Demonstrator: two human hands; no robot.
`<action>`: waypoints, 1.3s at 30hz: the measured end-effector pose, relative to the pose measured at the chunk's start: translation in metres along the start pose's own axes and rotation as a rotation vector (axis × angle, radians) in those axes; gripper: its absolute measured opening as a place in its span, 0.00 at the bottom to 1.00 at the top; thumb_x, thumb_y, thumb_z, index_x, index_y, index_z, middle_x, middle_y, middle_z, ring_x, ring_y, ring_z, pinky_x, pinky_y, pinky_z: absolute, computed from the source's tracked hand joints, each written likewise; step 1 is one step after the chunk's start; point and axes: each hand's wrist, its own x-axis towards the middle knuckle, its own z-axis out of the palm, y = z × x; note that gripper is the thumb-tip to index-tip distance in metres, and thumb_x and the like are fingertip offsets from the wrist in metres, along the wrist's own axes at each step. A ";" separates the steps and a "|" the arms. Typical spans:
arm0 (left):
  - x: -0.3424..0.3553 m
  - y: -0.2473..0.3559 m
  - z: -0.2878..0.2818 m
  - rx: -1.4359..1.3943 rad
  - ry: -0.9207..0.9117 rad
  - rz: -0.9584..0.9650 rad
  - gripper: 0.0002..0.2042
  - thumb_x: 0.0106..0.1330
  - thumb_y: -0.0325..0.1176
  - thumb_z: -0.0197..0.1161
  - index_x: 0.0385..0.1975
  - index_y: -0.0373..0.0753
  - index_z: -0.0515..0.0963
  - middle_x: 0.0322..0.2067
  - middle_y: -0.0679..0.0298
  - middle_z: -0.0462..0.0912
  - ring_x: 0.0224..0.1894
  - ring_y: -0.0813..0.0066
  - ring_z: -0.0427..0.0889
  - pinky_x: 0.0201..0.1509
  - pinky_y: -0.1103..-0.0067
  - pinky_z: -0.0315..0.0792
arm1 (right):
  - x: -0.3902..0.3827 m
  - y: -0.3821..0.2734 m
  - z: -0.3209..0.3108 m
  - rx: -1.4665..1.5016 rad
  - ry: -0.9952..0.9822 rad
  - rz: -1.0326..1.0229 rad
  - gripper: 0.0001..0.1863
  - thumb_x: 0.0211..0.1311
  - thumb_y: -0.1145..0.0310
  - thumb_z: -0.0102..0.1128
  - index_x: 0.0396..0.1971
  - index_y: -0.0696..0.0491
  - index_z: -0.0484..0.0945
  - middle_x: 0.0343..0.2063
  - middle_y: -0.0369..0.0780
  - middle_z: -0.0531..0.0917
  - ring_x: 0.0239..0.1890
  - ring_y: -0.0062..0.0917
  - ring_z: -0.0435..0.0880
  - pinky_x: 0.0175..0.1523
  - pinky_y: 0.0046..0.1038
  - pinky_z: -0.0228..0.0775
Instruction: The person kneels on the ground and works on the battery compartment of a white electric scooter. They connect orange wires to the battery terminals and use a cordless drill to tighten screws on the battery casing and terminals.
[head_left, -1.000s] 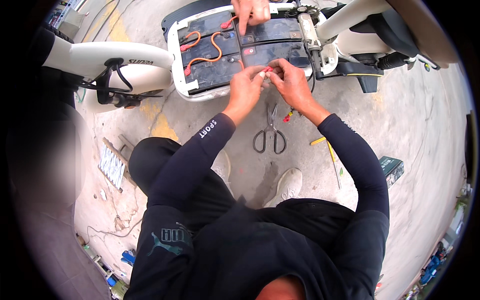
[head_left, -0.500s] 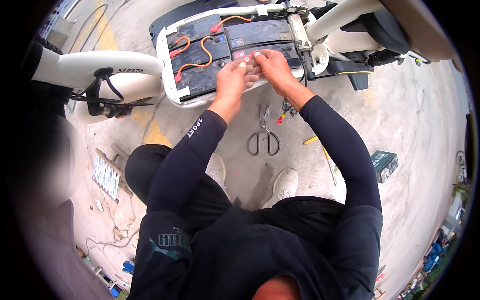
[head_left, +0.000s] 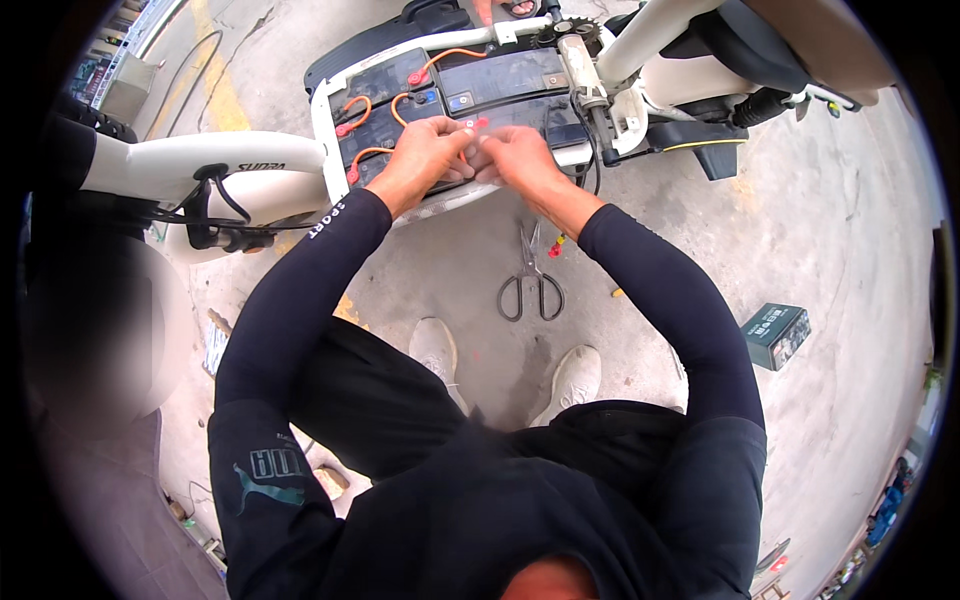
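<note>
My left hand (head_left: 425,158) is closed, thumb and fingers pinched together over the front batteries. Beside it my right hand (head_left: 518,163), slightly blurred, has its fingers curled inward to meet the left. A small orange-red bit shows between them, but what they hold is mostly hidden. Just beyond the fingertips is a red terminal cover (head_left: 481,123) on a dark battery (head_left: 545,118). Orange cables (head_left: 358,103) with red caps (head_left: 417,77) link the batteries in the white frame (head_left: 328,130) of an electric two-wheeler. One cable runs partly behind my left hand.
Black-handled scissors (head_left: 531,285) lie on the concrete between my feet and the frame. A small red-and-yellow connector (head_left: 556,246) is near their tips. A dark green box (head_left: 777,336) stands to the right. Another person's hand (head_left: 486,10) reaches in at the far edge.
Both hands have shifted left and slightly nearer, and my left elbow has swung outward. The red terminal cover now shows beyond my fingers. Another person's hand has come into view at the top.
</note>
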 end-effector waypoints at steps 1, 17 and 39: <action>0.005 -0.002 -0.001 0.003 -0.015 -0.001 0.14 0.72 0.41 0.63 0.45 0.35 0.80 0.31 0.67 0.82 0.28 0.82 0.83 0.32 0.85 0.74 | -0.003 0.000 0.001 -0.025 -0.003 -0.038 0.16 0.74 0.66 0.50 0.42 0.62 0.83 0.33 0.42 0.89 0.32 0.24 0.88 0.39 0.27 0.79; 0.017 -0.023 0.006 -0.064 -0.103 0.060 0.15 0.76 0.41 0.57 0.51 0.36 0.76 0.36 0.64 0.84 0.28 0.79 0.84 0.33 0.83 0.76 | -0.181 0.162 -0.100 -1.206 -0.701 0.096 0.16 0.66 0.57 0.61 0.44 0.54 0.83 0.38 0.49 0.88 0.43 0.48 0.86 0.49 0.45 0.78; 0.016 -0.034 0.004 -0.064 -0.112 0.069 0.13 0.78 0.40 0.54 0.46 0.36 0.79 0.29 0.73 0.78 0.26 0.82 0.83 0.31 0.87 0.73 | -0.316 0.363 -0.129 -0.536 0.570 0.340 0.16 0.59 0.69 0.66 0.45 0.59 0.79 0.37 0.51 0.84 0.40 0.43 0.85 0.48 0.38 0.78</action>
